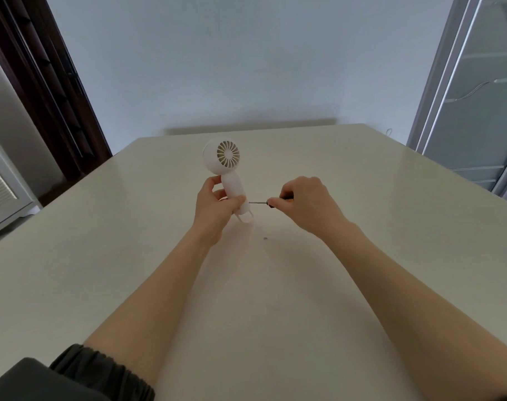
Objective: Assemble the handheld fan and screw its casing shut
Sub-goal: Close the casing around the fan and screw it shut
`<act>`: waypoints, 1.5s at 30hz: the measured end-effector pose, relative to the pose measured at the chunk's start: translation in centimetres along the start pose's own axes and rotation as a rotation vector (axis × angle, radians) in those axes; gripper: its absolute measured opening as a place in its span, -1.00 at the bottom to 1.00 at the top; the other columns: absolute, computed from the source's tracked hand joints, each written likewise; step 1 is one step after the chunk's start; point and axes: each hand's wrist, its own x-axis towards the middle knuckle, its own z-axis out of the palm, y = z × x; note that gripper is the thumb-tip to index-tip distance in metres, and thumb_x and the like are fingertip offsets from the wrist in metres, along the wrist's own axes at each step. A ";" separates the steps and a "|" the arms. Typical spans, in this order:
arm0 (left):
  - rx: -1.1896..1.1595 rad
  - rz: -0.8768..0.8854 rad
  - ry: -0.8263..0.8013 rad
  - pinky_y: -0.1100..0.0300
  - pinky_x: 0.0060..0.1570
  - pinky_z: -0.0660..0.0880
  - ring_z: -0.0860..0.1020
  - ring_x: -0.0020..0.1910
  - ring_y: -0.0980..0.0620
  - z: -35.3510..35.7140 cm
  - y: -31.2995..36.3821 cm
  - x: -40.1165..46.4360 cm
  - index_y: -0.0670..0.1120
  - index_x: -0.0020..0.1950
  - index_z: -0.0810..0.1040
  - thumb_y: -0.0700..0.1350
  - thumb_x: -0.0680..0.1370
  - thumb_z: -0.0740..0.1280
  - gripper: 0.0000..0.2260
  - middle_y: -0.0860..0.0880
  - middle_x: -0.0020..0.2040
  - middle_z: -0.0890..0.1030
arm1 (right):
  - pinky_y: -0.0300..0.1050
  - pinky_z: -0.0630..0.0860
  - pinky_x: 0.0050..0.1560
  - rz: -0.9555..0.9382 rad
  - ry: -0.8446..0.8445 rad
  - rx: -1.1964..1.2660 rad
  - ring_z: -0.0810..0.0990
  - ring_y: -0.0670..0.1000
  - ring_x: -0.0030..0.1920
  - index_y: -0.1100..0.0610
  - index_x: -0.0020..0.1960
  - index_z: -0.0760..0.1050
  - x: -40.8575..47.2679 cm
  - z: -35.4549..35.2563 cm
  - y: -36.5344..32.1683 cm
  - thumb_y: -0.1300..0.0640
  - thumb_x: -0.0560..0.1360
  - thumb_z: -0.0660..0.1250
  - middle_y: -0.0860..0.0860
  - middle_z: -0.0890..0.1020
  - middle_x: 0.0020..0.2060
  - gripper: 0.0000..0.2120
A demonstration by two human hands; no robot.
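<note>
A white handheld fan with a round slotted grille stands upright above the table, its loop strap hanging below the handle. My left hand grips the fan's handle. My right hand holds a small dark-handled screwdriver level, its thin metal shaft pointing left with the tip against the lower part of the handle. A tiny dark screw lies on the table just below and between my hands.
The pale table stretches wide around my hands, its far edge against a light wall. A dark door frame stands at the left, a white cabinet beside it, and a glass door at the right.
</note>
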 end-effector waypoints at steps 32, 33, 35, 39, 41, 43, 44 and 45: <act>0.108 -0.238 -0.028 0.05 0.06 0.59 0.68 -0.12 -0.04 1.6 -1.4 -0.5 -0.22 0.01 0.60 -0.07 0.35 0.54 -0.67 -0.13 -0.05 0.68 | -0.42 0.36 -0.37 0.223 0.148 0.531 0.50 -0.13 -0.35 0.17 -0.14 0.61 0.1 0.4 0.1 0.22 0.35 0.47 -0.03 0.59 -0.33 -0.90; 0.142 -0.226 -0.020 0.06 0.05 0.59 0.68 -0.13 -0.04 1.6 -1.4 -0.5 -0.17 -0.06 0.61 -0.04 0.35 0.54 -0.72 -0.10 -0.09 0.69 | -0.37 0.38 -0.31 0.230 0.146 0.577 0.52 -0.11 -0.31 0.15 -0.14 0.61 0.1 0.4 0.1 0.24 0.32 0.48 -0.01 0.60 -0.30 -0.87; 0.209 -0.205 0.005 0.09 0.02 0.59 0.68 -0.17 -0.02 1.5 -1.3 -0.5 -0.10 -0.17 0.59 -0.01 0.38 0.52 -0.79 -0.06 -0.15 0.69 | -0.32 0.42 -0.23 0.241 0.147 0.680 0.56 -0.06 -0.24 0.09 -0.17 0.60 0.1 0.3 0.2 0.30 0.28 0.50 -0.01 0.62 -0.26 -0.82; 0.284 -0.198 0.011 0.18 -0.13 0.62 0.64 -0.36 0.03 1.3 -1.1 -0.5 -0.17 -0.13 0.62 0.01 0.41 0.49 -0.75 -0.11 -0.19 0.68 | -0.28 0.40 -0.20 0.290 0.148 0.848 0.55 -0.07 -0.24 0.09 -0.18 0.61 0.2 0.2 0.1 0.35 0.28 0.49 -0.03 0.62 -0.26 -0.79; 0.299 -0.203 0.008 0.28 -0.29 0.59 0.62 -0.45 0.06 1.2 -1.0 -0.6 -0.23 -0.04 0.62 0.00 0.42 0.48 -0.69 -0.12 -0.18 0.68 | -0.26 0.38 -0.21 0.324 0.139 0.906 0.52 -0.10 -0.28 0.12 -0.14 0.61 0.2 0.1 0.1 0.36 0.31 0.47 -0.03 0.61 -0.26 -0.80; 0.297 -0.197 0.025 0.30 -0.38 0.58 0.63 -0.48 0.04 1.1 -0.9 -0.7 -0.26 0.00 0.60 -0.01 0.41 0.50 -0.65 -0.14 -0.17 0.67 | -0.25 0.39 -0.26 0.366 0.134 0.958 0.49 -0.08 -0.32 0.17 -0.08 0.57 0.2 0.1 0.1 0.38 0.34 0.42 0.00 0.58 -0.26 -0.79; 0.303 -0.191 0.040 0.27 -0.38 0.59 0.64 -0.47 0.02 1.2 -0.9 -0.7 -0.28 0.01 0.59 -0.01 0.39 0.51 -0.62 -0.15 -0.18 0.67 | -0.24 0.40 -0.29 0.389 0.136 0.980 0.49 -0.06 -0.34 0.19 -0.05 0.54 0.3 0.0 0.1 0.39 0.36 0.40 0.02 0.58 -0.26 -0.79; 0.315 -0.184 0.051 0.26 -0.38 0.59 0.64 -0.46 0.00 1.2 -0.9 -0.7 -0.28 0.00 0.58 -0.01 0.38 0.52 -0.61 -0.16 -0.20 0.67 | -0.23 0.42 -0.33 0.407 0.140 1.006 0.50 -0.04 -0.36 0.21 -0.04 0.50 0.3 0.0 0.1 0.40 0.37 0.38 0.05 0.57 -0.26 -0.79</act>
